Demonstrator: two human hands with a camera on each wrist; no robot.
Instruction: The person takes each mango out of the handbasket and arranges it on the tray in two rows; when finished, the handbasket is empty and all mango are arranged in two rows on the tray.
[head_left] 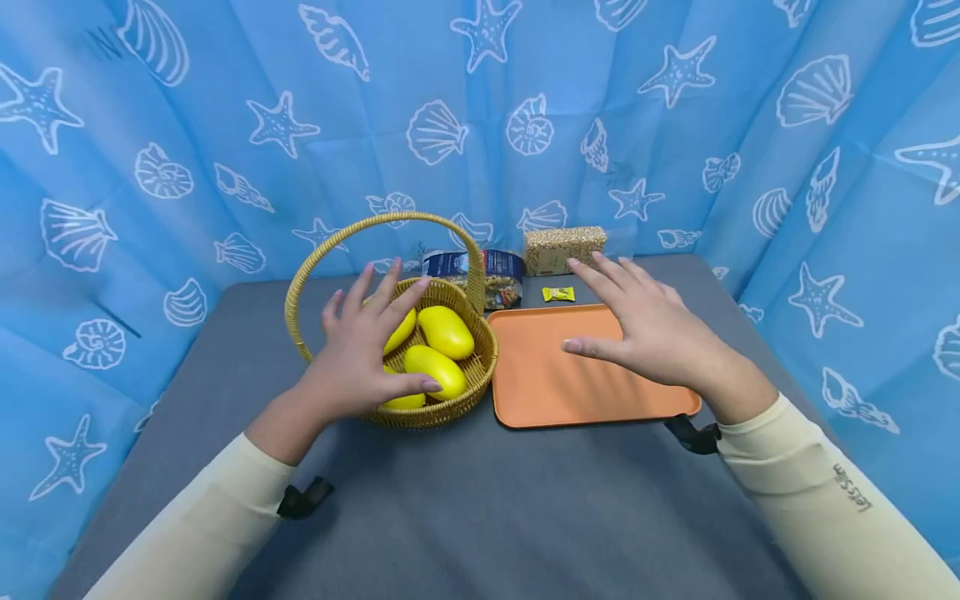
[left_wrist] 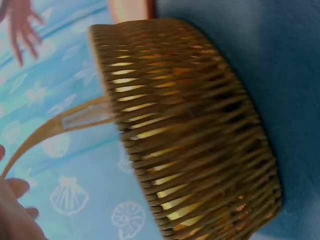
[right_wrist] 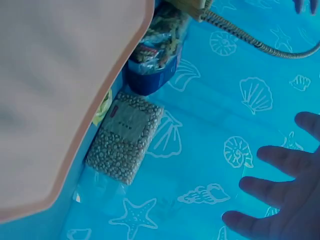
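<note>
My left hand [head_left: 356, 358] hovers over the left side of a woven basket [head_left: 480, 379], its fingers spread and holding nothing. Inside the basket lie several yellow mangoes [head_left: 446, 332], partly covered by that hand in the head view. The basket's tall arched handle [head_left: 390, 218] rises behind the hand. To the right, my right hand [head_left: 652, 325] is held over an orange tray [head_left: 540, 367] with fingers extended and thumb apart. The tray bears nothing that shows. In the left wrist view the basket's slatted side [left_wrist: 190, 130] fills the middle, yellow showing through its gaps.
Behind the tray stand a vacuum-packed block of grain [head_left: 562, 248] and a blue-labelled clear bag [head_left: 502, 267] of dried food. A small yellow wrapped candy [head_left: 558, 294] lies by the tray's far edge. Blue shell-print curtains [head_left: 480, 108] enclose the grey table [head_left: 480, 508].
</note>
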